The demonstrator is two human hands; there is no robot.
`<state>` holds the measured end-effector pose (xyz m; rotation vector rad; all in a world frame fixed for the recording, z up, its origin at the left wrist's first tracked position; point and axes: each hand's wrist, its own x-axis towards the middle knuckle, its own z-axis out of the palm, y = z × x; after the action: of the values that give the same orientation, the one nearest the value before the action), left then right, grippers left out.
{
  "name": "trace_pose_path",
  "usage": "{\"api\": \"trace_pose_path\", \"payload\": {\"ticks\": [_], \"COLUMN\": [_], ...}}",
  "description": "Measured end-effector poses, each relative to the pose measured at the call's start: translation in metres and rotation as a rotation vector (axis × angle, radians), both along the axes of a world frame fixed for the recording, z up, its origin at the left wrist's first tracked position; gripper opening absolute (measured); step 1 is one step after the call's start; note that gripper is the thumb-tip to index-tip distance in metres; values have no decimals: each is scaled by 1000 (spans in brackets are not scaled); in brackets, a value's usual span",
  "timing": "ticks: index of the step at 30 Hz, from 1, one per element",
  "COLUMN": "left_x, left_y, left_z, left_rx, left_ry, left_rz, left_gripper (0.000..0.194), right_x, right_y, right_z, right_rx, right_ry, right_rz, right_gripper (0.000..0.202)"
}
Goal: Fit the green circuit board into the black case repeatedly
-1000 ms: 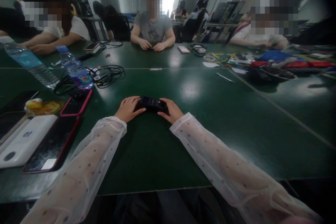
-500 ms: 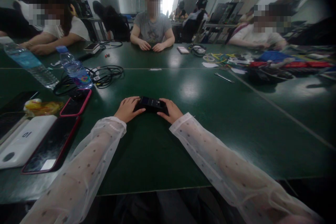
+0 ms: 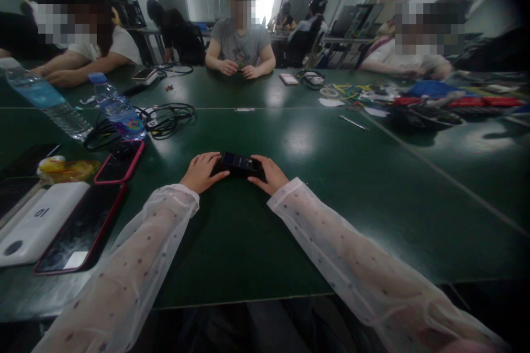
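Black and box-shaped, a screened device point(image 3: 237, 160) is grasped at opposite ends by the bare left hand point(image 3: 202, 171) and bare right hand point(image 3: 271, 172), on or just above the glossy green tabletop point(image 3: 232, 242), gripping judged complete, release not made.

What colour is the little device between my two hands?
The device is black, seen best in the head view.

A head-worn camera is looking forward and down over the near edge of the desk point(image 3: 248, 253). It is viewing the left sleeve point(image 3: 128, 270) and right sleeve point(image 3: 351, 262) from close behind, is centring roughly on the black device point(image 3: 237, 161), and is facing the seated person point(image 3: 240, 39) opposite, farther off across the desk.
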<state>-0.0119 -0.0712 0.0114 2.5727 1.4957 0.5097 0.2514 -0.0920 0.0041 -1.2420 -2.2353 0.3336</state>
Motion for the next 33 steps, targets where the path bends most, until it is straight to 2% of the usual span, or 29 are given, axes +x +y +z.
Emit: {"api": "trace_pose_path", "payload": {"ticks": [11, 33], "left_x": [1, 0], "left_y": [-1, 0], "left_z": [0, -2], "left_rx": [10, 27], "left_ry": [3, 2], "left_rz": [9, 4], "left_gripper": [58, 60], "right_x": [-1, 0], "right_y": [1, 0], "right_z": [1, 1], "right_rx": [32, -15], "right_ry": [-31, -13], "right_rz": [17, -6], "right_gripper": [60, 62]}}
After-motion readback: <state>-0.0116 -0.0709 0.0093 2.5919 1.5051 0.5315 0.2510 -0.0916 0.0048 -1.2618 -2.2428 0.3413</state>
